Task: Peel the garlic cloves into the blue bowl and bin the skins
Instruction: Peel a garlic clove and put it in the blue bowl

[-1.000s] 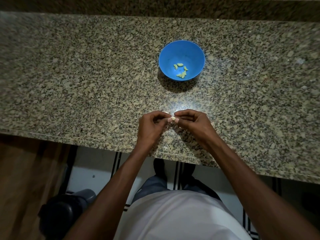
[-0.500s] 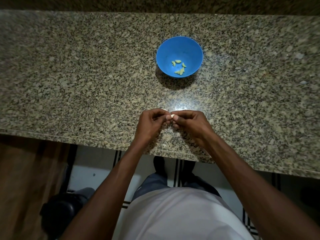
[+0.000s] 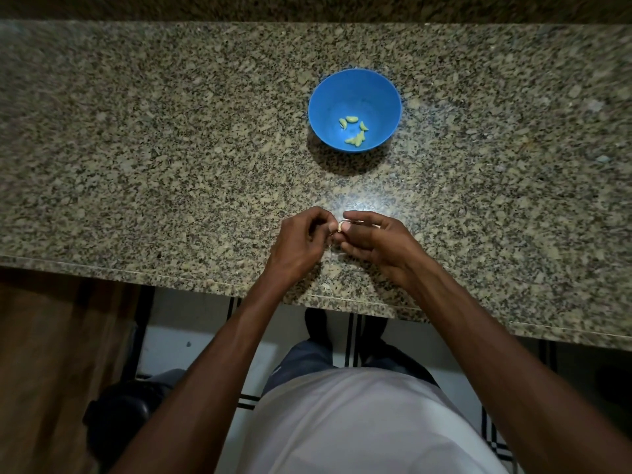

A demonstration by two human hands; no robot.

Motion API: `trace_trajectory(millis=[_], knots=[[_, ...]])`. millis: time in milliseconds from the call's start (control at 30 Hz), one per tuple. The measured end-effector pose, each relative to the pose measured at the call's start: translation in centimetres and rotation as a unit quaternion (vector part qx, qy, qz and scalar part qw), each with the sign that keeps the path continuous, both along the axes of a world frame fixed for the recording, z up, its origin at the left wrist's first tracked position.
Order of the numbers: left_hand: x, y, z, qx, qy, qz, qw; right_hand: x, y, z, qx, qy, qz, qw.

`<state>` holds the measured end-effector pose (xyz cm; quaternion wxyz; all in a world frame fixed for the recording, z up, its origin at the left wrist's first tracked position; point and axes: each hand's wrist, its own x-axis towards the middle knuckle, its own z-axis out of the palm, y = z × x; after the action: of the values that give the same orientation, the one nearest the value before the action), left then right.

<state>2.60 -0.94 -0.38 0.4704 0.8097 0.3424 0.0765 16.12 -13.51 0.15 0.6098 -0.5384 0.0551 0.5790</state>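
You are pinching a garlic clove [image 3: 339, 226] between both hands | left hand [image 3: 301, 242] and right hand [image 3: 374, 242] fingers clamping it above the tabletop [image 3: 171, 148] | peeled cloves [image 3: 354, 130] are lying in the blue bowl [image 3: 383, 97] beyond.

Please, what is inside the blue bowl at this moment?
In the blue bowl lie a few peeled garlic cloves, pale yellow-green, near the bottom. No skins show in it. Nothing covers the inside of the bowl.
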Motion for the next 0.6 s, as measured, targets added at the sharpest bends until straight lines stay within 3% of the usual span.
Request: trace_trajectory(millis=[133,367,600], knots=[[0.4,-0.4,0.2,0.019,-0.013,-0.022,0.999,-0.2,0.0,-0.3,-0.005,0.021,-0.041,0.999],[0.5,-1.2,-0.6,0.078,-0.005,-0.064,0.995,0.3,-0.6,-0.3,-0.004,-0.055,0.001,0.998],[2.0,-0.7,-0.2,0.095,-0.017,0.031,0.995,0.4,-1.6,-0.1,0.000,-0.047,0.047,0.998]])
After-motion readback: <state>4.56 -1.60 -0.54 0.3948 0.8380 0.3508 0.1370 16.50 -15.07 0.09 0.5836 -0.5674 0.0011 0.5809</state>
